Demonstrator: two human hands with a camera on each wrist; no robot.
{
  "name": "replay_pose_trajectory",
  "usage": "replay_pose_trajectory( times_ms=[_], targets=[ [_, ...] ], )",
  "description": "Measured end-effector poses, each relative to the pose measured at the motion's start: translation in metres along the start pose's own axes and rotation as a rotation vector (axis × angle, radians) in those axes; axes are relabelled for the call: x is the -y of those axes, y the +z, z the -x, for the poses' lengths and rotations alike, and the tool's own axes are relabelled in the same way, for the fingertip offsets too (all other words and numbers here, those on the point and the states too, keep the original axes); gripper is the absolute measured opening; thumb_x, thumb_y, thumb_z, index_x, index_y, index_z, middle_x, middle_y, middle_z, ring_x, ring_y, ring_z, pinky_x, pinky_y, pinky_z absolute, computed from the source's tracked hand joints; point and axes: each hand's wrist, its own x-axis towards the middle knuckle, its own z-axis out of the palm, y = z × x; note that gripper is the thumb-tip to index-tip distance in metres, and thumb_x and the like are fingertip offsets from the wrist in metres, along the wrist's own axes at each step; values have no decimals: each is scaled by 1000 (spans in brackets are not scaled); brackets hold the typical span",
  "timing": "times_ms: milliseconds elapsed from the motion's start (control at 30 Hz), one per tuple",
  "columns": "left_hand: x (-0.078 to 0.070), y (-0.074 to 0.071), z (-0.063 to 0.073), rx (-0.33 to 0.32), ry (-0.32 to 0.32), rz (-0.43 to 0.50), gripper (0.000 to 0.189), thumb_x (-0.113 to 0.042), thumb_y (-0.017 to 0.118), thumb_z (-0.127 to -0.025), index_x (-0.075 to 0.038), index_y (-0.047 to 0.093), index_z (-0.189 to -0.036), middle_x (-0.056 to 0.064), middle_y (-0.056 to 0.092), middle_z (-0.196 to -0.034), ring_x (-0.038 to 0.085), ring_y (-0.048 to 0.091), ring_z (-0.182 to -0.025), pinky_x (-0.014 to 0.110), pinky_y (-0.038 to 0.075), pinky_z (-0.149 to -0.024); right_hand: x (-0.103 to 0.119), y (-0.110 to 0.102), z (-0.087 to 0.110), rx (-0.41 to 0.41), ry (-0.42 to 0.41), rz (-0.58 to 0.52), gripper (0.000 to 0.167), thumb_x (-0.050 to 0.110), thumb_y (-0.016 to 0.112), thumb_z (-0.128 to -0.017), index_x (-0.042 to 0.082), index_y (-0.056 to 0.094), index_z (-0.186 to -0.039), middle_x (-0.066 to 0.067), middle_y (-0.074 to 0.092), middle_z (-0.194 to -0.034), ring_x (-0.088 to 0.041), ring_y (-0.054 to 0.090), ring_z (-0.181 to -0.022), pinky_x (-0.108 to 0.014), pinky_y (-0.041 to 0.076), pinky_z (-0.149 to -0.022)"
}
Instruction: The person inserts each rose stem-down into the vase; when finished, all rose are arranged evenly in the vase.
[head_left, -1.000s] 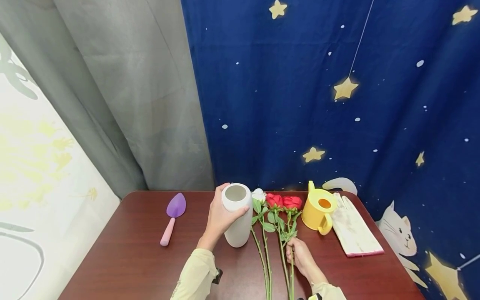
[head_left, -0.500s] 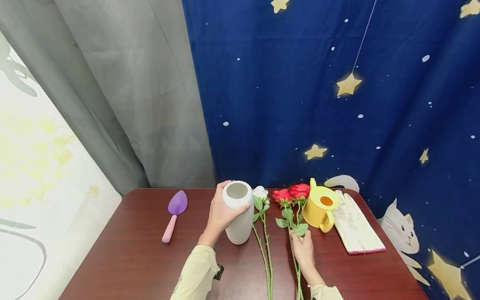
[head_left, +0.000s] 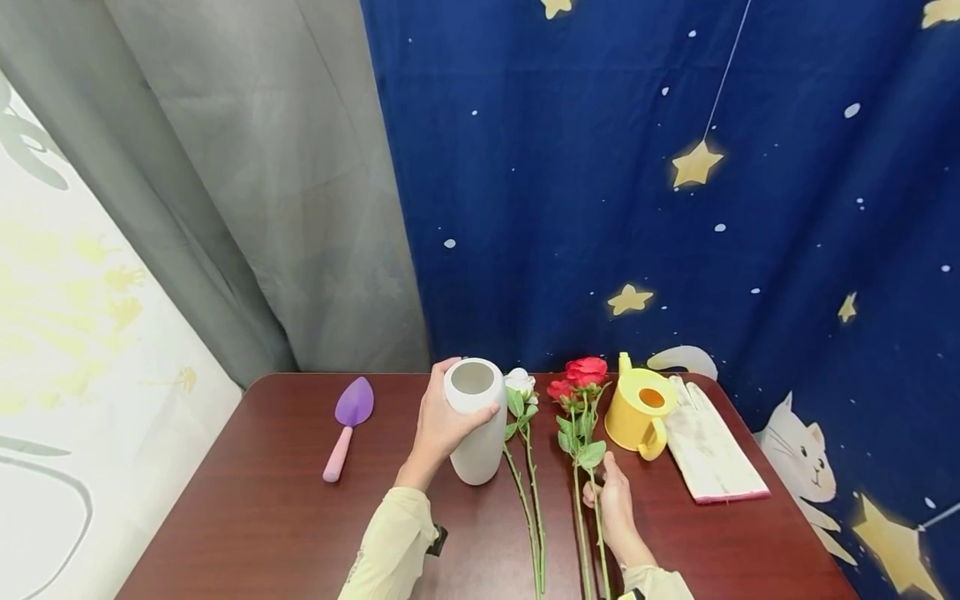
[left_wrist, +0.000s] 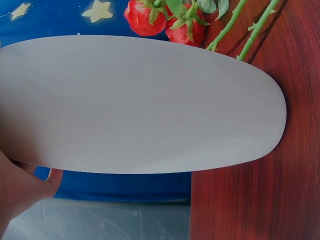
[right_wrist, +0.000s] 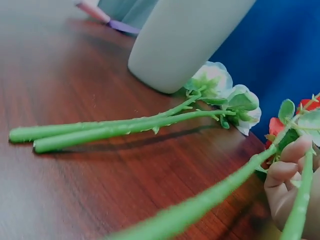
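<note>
My left hand (head_left: 442, 421) grips a tall white vase (head_left: 480, 450) around its upper part, thumb across the front. The vase stands upright with its round mouth facing up. To its right, my right hand (head_left: 617, 504) holds two red roses (head_left: 587, 372) by their stems, below the leaves. In the right wrist view, its curled fingers (right_wrist: 282, 175) are at the green stems (right_wrist: 200, 207), whose cut ends point toward the camera. Two white roses (head_left: 520, 385) lie on the table between the vase and the red ones.
A yellow watering can (head_left: 637, 412) stands to the right of the red roses, beside off-white gloves (head_left: 712, 450). At the left lies a trowel (head_left: 354, 404) with a purple blade and pink handle. Curtains hang behind the table (head_left: 247, 500).
My right hand has shifted a little right with the red roses, drawing them away from the white ones, and their blooms have turned. The left hand keeps its grip on the vase.
</note>
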Motion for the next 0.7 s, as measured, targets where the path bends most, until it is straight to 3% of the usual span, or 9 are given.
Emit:
replay_pose_trajectory(
  times_ms=[67,167,333,467,567,700],
  targets=[
    [0,0,0,-1,-1,3,83,-31,86,-58,-12,44,-127,1,57,-115,17,57,-96,41,46,-78,-1,-2,-1,4,35,-58,32,33,30,-102,8,49,-92,-2,41,-82,-7,36,-44,-22,32,-49],
    [-1,-1,0,2,-5,5,83,-31,86,-58,-13,44,-127,2,58,-114,17,57,-96,41,46,-78,-2,-5,-2,36,61,-149,23,22,36,-102,14,56,-94,-1,46,-88,-6,37,-47,-21,35,-52],
    [-2,-1,0,-5,-11,-4,82,-31,87,-58,-15,44,-127,2,57,-114,17,57,-96,41,46,-79,-4,-10,-3,151,30,-210,22,5,41,-97,13,62,-102,1,54,-95,-5,44,-57,-19,41,-58],
    [-1,-1,0,-13,-15,3,81,-29,87,-57,-15,45,-126,2,58,-112,16,56,-96,40,46,-79,-2,-10,-3,174,-18,-127,19,2,47,-94,10,63,-101,5,61,-94,-7,53,-76,-22,44,-66],
    [0,-1,0,-6,-11,14,81,-28,87,-58,-15,45,-126,2,58,-112,16,57,-96,40,46,-79,1,-8,-2,106,-59,-21,14,4,56,-90,1,62,-103,6,63,-94,-7,53,-82,-24,42,-67],
    [1,1,0,-2,-8,20,82,-28,87,-58,-15,44,-126,2,58,-112,17,57,-96,40,46,-79,6,-6,-1,20,-99,126,26,8,63,-87,-9,59,-106,4,65,-92,-9,53,-82,-25,40,-64]
  ],
)
